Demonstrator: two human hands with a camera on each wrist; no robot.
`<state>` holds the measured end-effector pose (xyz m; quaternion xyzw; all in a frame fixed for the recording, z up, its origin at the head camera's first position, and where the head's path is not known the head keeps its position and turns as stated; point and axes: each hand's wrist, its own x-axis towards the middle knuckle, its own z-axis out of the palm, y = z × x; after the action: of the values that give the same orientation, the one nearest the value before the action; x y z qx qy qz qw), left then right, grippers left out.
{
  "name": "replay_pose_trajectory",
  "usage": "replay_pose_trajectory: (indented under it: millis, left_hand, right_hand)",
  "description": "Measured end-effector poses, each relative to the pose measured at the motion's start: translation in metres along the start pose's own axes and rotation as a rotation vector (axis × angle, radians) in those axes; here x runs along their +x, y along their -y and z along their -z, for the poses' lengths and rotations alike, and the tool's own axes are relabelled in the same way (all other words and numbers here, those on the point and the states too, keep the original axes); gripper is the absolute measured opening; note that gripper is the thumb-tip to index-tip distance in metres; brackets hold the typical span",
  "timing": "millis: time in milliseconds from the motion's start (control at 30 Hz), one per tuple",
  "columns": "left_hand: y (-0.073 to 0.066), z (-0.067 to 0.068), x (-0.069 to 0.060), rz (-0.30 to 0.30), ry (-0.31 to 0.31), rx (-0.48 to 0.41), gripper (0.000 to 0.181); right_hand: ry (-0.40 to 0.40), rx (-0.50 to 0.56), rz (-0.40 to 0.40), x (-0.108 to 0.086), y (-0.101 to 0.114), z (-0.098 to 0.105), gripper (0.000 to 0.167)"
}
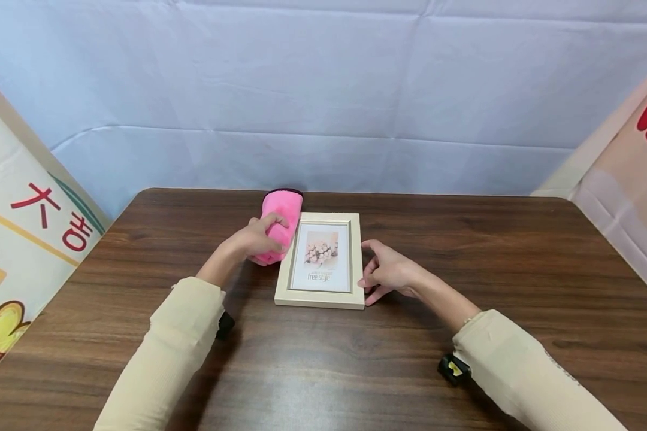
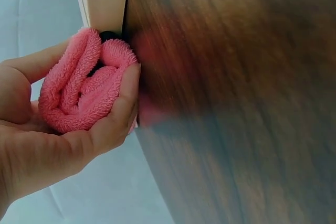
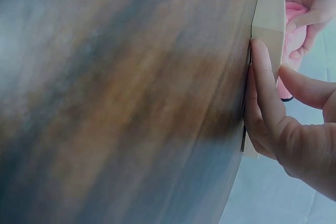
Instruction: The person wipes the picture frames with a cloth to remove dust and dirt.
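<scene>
A picture frame (image 1: 321, 299) with a pale gold border lies flat on the table, showing a flower print and the words "free style". My left hand (image 1: 261, 237) grips a folded pink towel (image 1: 283, 206) with a dark edge, at the frame's left side. In the left wrist view the towel (image 2: 107, 90) is rolled in thick fluffy layers between thumb and fingers. At the frame's right edge, my right hand (image 1: 390, 270) holds on, its thumb at the upper edge and fingers (image 3: 268, 85) against the side wall, close to the tabletop.
The brown wood-grain table (image 1: 496, 257) reaches back to a pale blue cloth backdrop (image 1: 323, 102). Printed cloths with red characters hang at the left (image 1: 38, 221) and right. A small black device (image 1: 454, 369) sits under the right sleeve.
</scene>
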<state>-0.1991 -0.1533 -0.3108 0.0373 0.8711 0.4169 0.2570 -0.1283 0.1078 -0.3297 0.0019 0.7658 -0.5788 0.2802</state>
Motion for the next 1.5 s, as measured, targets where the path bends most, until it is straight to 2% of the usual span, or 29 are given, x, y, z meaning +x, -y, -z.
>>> replay_pose_trajectory:
  millis: [200, 367, 567, 867, 1000, 1200, 1500]
  left_hand:
    - [0.003, -0.007, -0.015, 0.000, 0.002, 0.049, 0.047]
    - [0.009, -0.013, -0.032, -0.027, -0.008, 0.095, 0.045]
    - [0.018, -0.021, -0.052, -0.071, -0.019, 0.089, 0.043]
    - [0.020, -0.031, -0.074, -0.073, -0.050, 0.126, 0.043]
    - [0.019, -0.032, -0.074, -0.072, -0.056, 0.134, 0.043]
    - [0.019, -0.031, -0.066, -0.065, -0.045, 0.131, 0.044]
    - [0.015, -0.022, -0.045, -0.043, -0.031, 0.150, 0.044]
  right_hand:
    - [-0.003, -0.008, 0.005, -0.001, 0.001, 0.000, 0.079]
    - [0.001, -0.012, 0.008, -0.001, 0.001, 0.000, 0.079]
    - [0.002, -0.013, 0.007, 0.000, 0.001, -0.001, 0.078]
    - [0.000, -0.015, 0.004, -0.001, 0.002, -0.001, 0.078]
    - [0.001, -0.013, 0.006, 0.000, 0.001, 0.000, 0.078]
    - [0.000, -0.011, 0.011, 0.000, -0.001, 0.000, 0.077]
    - [0.003, -0.012, 0.017, -0.001, 0.000, 0.000, 0.077]
